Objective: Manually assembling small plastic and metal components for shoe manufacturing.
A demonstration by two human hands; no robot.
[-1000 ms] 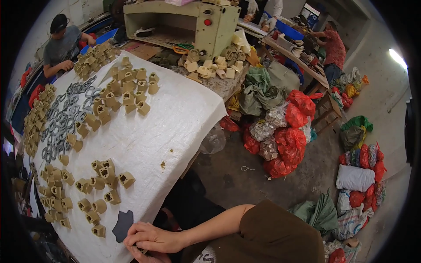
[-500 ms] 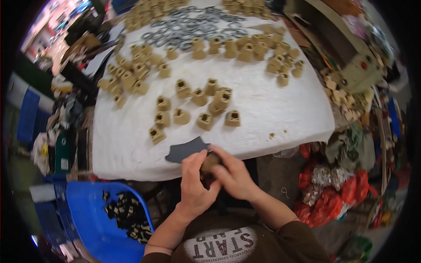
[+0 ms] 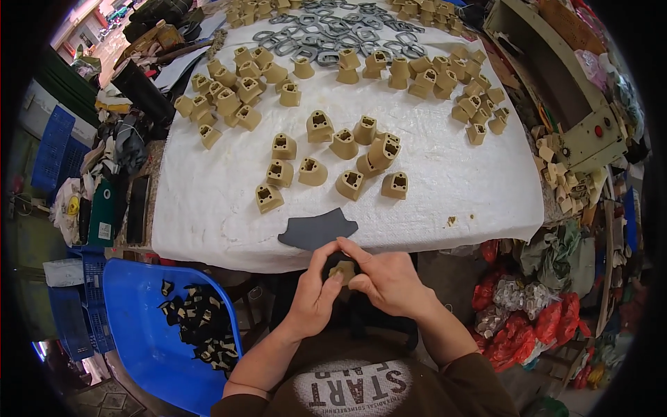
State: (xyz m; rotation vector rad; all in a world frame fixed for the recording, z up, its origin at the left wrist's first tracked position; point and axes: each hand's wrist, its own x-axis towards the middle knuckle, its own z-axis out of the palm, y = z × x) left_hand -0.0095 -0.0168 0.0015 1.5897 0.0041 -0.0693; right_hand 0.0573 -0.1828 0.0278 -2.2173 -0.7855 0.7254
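Both hands are together just off the table's near edge, closed around one tan hollow block [image 3: 342,270], shaped like a shoe heel, with dark material along its far side. My left hand [image 3: 314,295] wraps it from the left, thumb on its tan face. From the right, my right hand [image 3: 390,281] grips it, fingertips meeting the left ones at the top. Just beyond my fingers, a dark grey cut sheet piece [image 3: 316,229] lies flat on the white-covered table [image 3: 431,181]. Several similar tan blocks [image 3: 313,171] stand loosely grouped farther in, their holes facing up.
More tan blocks cluster at the left [image 3: 233,90] and right [image 3: 479,104]. Grey rings [image 3: 333,31] are spread at the back. A blue tub [image 3: 139,333] at lower left holds black-and-tan pieces [image 3: 201,323]. Red bags [image 3: 517,333] lie at lower right, below a machine housing [image 3: 590,132].
The view has shifted and sharpened. My hands have turned the block so its tan face shows under my left thumb. The grey sheet piece has stayed on the table.
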